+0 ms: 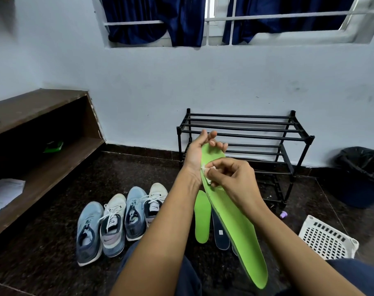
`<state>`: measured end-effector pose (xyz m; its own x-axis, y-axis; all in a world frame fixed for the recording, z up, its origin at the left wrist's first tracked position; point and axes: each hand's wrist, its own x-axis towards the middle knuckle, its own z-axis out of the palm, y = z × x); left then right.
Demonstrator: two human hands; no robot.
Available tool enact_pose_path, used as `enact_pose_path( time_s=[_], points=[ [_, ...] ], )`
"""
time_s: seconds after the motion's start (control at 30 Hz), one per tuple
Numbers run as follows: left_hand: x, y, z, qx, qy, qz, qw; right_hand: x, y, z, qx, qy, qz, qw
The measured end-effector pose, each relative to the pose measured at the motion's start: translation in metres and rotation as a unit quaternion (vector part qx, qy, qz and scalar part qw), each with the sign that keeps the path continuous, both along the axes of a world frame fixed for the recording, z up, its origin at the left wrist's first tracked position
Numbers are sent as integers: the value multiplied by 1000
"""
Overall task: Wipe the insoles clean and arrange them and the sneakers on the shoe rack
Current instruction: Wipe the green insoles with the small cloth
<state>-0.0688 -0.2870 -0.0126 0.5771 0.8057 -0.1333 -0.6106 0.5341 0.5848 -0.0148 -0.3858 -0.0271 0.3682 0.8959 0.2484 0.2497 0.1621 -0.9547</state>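
Observation:
My left hand (198, 151) grips the toe end of a long green insole (235, 218), which slants down toward me over my lap. My right hand (235, 178) pinches a small white wipe (207, 173) and presses it on the insole's upper part. A second green insole (202, 218) and a dark insole (221, 236) lie on the floor beneath. Several sneakers stand in a row at the left: a blue one (89, 231), a white one (113, 227), another blue one (136, 214) and another white one (156, 201). The black shoe rack (267, 135) stands by the wall, behind my hands.
A wooden shelf unit (43, 146) fills the left side, with papers (2, 193) and a green item (53, 146) on it. A white perforated basket (329, 238) lies at the right, a black-lined bin (363, 176) beyond it. A small purple cap (283, 214) sits on the dark floor.

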Motion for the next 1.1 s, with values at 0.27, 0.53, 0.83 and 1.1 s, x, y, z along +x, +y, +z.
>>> enact_pose_path(
  time_s=[0.27, 0.53, 0.83, 1.1],
  points=[
    [12, -18, -7, 17, 67, -50, 996, 15, 15, -13, 57, -129, -160, 977],
    [15, -24, -6, 54, 82, -58, 993, 19, 24, -15, 79, -224, -273, 932],
    [15, -19, -6, 69, 72, -49, 994, 17, 23, -8, 63, -178, -259, 947],
    [4, -5, 2, 10, 1, 28, 1000, 13, 4, 3, -76, 63, 11, 995]
  ],
)
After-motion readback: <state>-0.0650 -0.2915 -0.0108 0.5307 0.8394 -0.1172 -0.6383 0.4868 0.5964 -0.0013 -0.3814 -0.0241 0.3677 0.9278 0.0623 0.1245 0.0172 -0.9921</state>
